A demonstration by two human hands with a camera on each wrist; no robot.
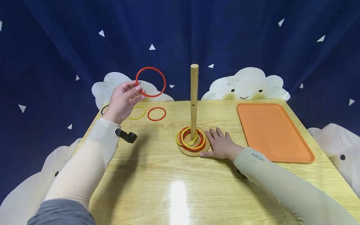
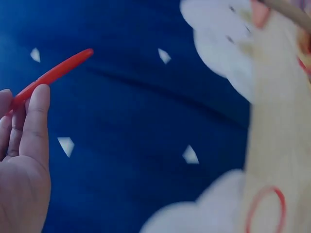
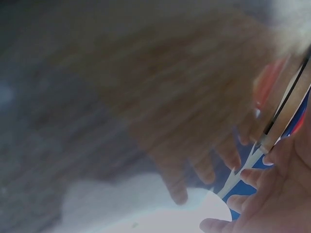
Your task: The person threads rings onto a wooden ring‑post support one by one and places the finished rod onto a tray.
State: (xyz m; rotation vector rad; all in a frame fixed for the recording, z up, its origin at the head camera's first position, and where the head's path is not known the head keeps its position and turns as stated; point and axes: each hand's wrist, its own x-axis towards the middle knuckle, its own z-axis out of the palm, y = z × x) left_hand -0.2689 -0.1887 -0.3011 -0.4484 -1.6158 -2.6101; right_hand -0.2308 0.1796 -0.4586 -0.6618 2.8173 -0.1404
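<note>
My left hand (image 1: 123,98) pinches a red ring (image 1: 151,67) between thumb and fingers, raised above the table's far left. From the left wrist view, this ring (image 2: 60,69) appears nearly edge-on. A wooden post (image 1: 194,93) stands upright on a round base (image 1: 194,154) at mid-table. Around its foot lie several red and yellow rings (image 1: 203,142), one yellow ring tilted against the others. My right hand (image 1: 222,145) rests palm down with fingers spread, fingertips and thumb right at the base's right edge. The right wrist view is mostly a blurred reflection beside the fingers (image 3: 252,178).
At the far left of the table (image 1: 157,187) lie another red ring (image 1: 157,120), a yellow ring (image 1: 136,119) and a dark blue ring (image 1: 102,111) partly behind my left hand. An orange tray (image 1: 272,131) lies on the right. A blue curtain (image 1: 174,31) hangs behind.
</note>
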